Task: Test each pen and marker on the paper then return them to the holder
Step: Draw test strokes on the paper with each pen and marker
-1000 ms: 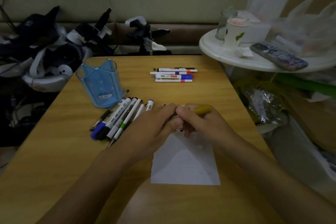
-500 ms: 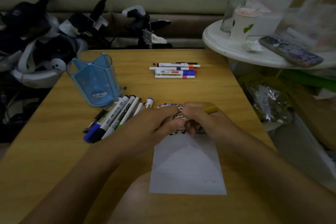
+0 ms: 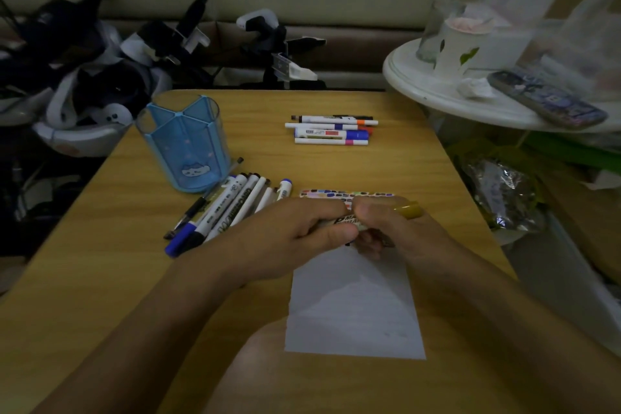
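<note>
- Holder (image 3: 184,144) stood empty at the table's left, awaiting returns.
- Untested pens (image 3: 221,212) lay fanned just beside it, within reach.
- Left hand (image 3: 295,239) gripped the marker (image 3: 346,222) barrel; right hand (image 3: 396,232) pinched its yellow-capped end (apparently uncapping).
- Paper (image 3: 353,306) lay directly beneath, ready for testing.
- Second pen group (image 3: 331,129) rested well apart, probably sorted.

Bare wooden table (image 3: 100,279) left of forearms and between holder and far pens: open passage. Blue holder (image 3: 184,144) upright at left rear; loose markers (image 3: 221,208) fanned just beside its base, blocking approach from front. Far pen row (image 3: 331,130) centre rear. White round table (image 3: 470,101) overhanging right rear corner. Paper (image 3: 353,312) flat, centre front.
</note>
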Demonstrator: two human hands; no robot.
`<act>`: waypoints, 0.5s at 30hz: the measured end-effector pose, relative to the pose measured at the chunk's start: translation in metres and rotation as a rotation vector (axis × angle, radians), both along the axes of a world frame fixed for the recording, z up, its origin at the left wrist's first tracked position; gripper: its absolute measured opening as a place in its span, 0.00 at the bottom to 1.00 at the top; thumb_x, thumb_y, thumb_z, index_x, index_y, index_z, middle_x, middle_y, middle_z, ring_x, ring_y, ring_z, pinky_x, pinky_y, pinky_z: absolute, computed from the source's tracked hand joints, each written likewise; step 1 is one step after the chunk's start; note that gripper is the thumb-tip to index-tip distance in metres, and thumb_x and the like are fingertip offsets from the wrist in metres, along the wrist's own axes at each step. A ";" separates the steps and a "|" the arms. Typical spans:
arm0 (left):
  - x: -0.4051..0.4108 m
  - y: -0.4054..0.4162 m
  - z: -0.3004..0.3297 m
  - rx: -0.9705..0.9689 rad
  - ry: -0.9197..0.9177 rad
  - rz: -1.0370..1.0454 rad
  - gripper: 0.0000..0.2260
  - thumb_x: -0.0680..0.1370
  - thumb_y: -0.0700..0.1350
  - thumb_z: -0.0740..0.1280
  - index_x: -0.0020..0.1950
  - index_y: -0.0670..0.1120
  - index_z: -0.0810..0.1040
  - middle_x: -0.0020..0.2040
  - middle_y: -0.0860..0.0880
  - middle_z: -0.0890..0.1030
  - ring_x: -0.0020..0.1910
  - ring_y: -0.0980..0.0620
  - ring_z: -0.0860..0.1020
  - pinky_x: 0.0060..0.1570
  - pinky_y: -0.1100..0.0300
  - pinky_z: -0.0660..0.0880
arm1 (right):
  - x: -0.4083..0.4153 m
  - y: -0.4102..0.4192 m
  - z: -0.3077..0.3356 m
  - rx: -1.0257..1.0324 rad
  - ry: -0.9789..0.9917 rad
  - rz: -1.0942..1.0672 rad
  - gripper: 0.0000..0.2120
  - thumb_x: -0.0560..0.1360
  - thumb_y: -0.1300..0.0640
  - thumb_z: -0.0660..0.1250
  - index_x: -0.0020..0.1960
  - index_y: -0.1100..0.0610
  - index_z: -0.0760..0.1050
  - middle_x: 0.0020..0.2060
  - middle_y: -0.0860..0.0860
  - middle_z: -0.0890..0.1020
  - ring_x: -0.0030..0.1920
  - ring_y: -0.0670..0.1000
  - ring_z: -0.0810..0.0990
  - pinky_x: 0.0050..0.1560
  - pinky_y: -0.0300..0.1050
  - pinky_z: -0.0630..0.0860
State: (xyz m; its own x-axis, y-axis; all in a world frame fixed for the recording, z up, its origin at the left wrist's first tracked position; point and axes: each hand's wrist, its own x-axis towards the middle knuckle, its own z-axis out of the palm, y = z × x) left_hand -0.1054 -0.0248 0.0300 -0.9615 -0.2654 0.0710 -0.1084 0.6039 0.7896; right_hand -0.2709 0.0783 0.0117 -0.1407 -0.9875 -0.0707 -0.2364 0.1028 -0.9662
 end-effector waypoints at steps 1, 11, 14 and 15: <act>0.000 0.000 0.002 0.007 0.005 -0.004 0.09 0.82 0.47 0.60 0.48 0.62 0.72 0.39 0.72 0.76 0.41 0.70 0.75 0.40 0.76 0.67 | -0.001 0.000 0.000 -0.004 -0.005 0.006 0.16 0.76 0.48 0.59 0.36 0.58 0.73 0.29 0.51 0.73 0.32 0.48 0.72 0.34 0.40 0.70; 0.011 -0.009 -0.006 -0.216 -0.143 0.251 0.31 0.66 0.78 0.60 0.65 0.69 0.61 0.48 0.61 0.80 0.44 0.65 0.77 0.41 0.62 0.76 | -0.023 -0.002 -0.004 0.009 -0.146 -0.152 0.19 0.72 0.39 0.61 0.31 0.52 0.74 0.27 0.52 0.73 0.30 0.51 0.72 0.40 0.48 0.69; 0.017 -0.020 -0.008 -0.395 -0.248 0.272 0.35 0.68 0.73 0.65 0.72 0.68 0.58 0.55 0.61 0.73 0.52 0.61 0.72 0.53 0.57 0.74 | -0.033 -0.003 -0.004 0.019 -0.269 -0.142 0.17 0.75 0.46 0.56 0.35 0.54 0.76 0.26 0.54 0.73 0.28 0.52 0.71 0.34 0.45 0.70; 0.017 -0.022 -0.010 -0.500 -0.310 0.261 0.36 0.68 0.73 0.65 0.73 0.67 0.58 0.55 0.59 0.69 0.55 0.58 0.68 0.57 0.55 0.70 | -0.033 -0.003 -0.003 0.029 -0.291 -0.144 0.16 0.74 0.48 0.56 0.38 0.55 0.77 0.26 0.54 0.73 0.27 0.52 0.72 0.32 0.44 0.70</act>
